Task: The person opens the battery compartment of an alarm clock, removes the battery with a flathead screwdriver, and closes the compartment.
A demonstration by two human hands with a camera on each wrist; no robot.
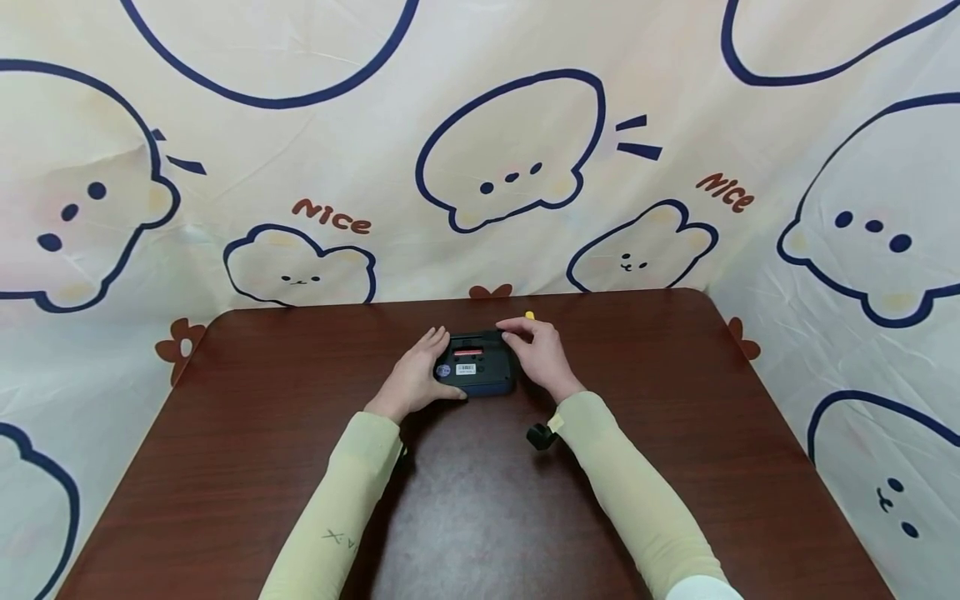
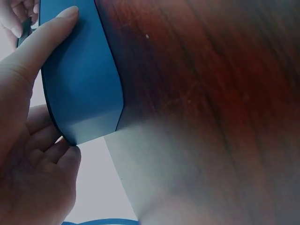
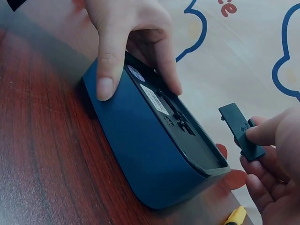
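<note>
A dark blue device (image 1: 487,388) with a black underside, a white barcode label and a round sticker lies bottom up near the table's far edge. My left hand (image 1: 412,379) grips its left end, thumb (image 2: 58,23) on the blue side and fingers at the opposite side. A recess with a red strip (image 1: 468,352) shows in the underside. Just off the device's right end, my right hand (image 1: 543,354) pinches a small black battery cover (image 3: 239,129) between thumb and fingers. In the right wrist view, the cover is apart from the device.
The brown wooden table (image 1: 472,508) runs back to a cartoon-printed curtain (image 1: 517,258). Behind my right hand, a yellow object (image 3: 236,216) lies by the table's far edge, mostly hidden in the head view. A black wrist camera (image 1: 540,436) hangs below my right wrist.
</note>
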